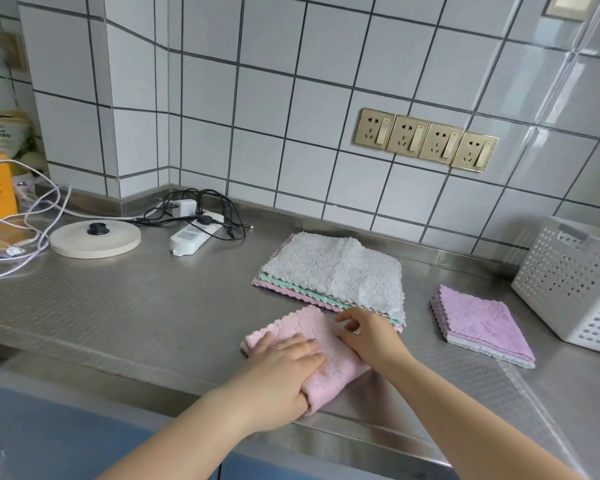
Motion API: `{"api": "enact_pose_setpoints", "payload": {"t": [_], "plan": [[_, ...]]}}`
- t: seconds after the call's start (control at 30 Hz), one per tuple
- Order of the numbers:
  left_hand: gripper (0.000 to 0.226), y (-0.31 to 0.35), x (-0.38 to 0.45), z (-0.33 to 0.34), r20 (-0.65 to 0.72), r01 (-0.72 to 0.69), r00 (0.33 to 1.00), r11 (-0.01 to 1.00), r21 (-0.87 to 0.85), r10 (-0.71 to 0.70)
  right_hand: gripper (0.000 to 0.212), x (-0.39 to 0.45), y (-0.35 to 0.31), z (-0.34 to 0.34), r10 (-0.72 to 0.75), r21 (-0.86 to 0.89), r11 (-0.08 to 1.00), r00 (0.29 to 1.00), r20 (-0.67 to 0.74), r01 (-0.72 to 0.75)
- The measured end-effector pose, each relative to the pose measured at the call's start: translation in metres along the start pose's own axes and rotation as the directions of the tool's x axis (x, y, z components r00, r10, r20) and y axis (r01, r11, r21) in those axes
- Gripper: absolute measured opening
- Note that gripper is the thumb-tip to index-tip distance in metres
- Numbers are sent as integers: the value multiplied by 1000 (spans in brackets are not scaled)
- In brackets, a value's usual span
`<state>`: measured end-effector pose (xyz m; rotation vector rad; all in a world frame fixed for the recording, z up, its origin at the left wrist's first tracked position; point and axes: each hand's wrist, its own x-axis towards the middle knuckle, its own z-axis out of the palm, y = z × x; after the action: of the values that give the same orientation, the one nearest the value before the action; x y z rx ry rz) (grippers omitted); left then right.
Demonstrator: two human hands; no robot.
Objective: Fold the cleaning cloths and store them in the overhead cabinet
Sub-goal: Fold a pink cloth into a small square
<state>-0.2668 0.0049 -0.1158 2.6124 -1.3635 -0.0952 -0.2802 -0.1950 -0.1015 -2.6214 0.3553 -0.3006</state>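
A pink cloth (302, 327) lies folded into a strip near the front edge of the steel counter (136, 299). My left hand (281, 372) lies flat on it, pressing it down with straight fingers. My right hand (368, 336) rests on the cloth's right side with its fingers loosely curled at the edge. Behind them sits a stack of unfolded cloths (333, 268), grey on top, green and pink below. To the right is a small pile of folded cloths (482, 323), purple on top. The overhead cabinet is out of view.
A white perforated basket (568, 282) stands at the far right. At the back left lie a round kettle base (96, 239), a white power strip (194, 233) with black cables, and pink cords. Wall sockets (426, 140) sit on the tiled wall.
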Motion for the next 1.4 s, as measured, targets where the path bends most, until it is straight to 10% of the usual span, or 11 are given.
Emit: {"api": "enact_pose_setpoints", "payload": {"t": [0.3, 0.53, 0.9, 1.07, 1.23, 1.4], "plan": [[80, -11, -4, -43, 161, 20, 986, 939, -344, 38, 38, -24, -7, 5, -148, -288, 950, 986, -77, 121], [58, -9, 23, -5, 0, 162, 987, 985, 54, -163, 67, -61, -41, 33, -96, -336, 930, 981, 168, 149], [57, -15, 22, -4, -25, 243, 970, 968, 56, -242, 110, -84, -24, 6, 39, -406, 911, 967, 251, 68], [38, -22, 24, -20, -125, 331, 934, 942, -48, -334, 66, -104, -20, -28, 6, -597, 800, 995, 96, 53], [29, -24, 29, -29, -41, 326, 925, 846, -423, -377, 59, -111, -18, -23, 19, -357, 934, 993, 117, 24], [36, -20, 29, -27, -28, 288, 919, 716, -636, -394, 66, -93, -19, -9, 118, 313, 940, 990, 71, -135]]}}
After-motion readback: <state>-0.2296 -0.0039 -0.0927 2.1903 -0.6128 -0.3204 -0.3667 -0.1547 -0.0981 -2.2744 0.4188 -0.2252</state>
